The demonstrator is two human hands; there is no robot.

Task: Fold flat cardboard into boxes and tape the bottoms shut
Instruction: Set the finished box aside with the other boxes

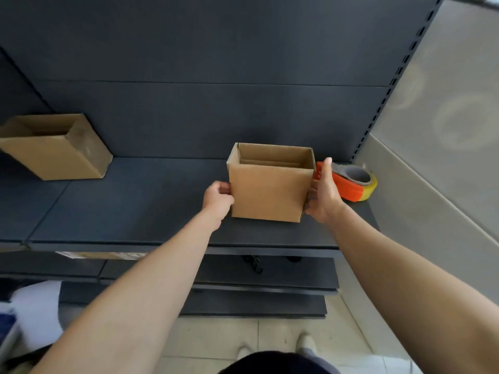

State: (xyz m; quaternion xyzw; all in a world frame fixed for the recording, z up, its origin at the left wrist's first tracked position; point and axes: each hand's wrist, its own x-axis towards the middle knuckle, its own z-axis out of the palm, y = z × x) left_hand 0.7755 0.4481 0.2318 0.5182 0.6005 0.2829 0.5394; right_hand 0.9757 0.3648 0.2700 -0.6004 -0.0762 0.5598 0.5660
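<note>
A small brown cardboard box (268,190) stands upright on the dark shelf (151,211), its open top facing up. My left hand (217,201) grips its left side wall. On the opposite wall rests my right hand (322,194), thumb pointing up along the edge. Just behind the right hand lies an orange and yellow tape dispenser (356,183) with a roll of tape in it. The box's bottom is hidden from me.
A second open cardboard box (58,147) sits at the shelf's far left. A slotted upright (391,85) and a grey wall panel (445,130) bound the right side. Lower shelves (256,282) and a tiled floor (243,338) lie below; white paper (37,309) at lower left.
</note>
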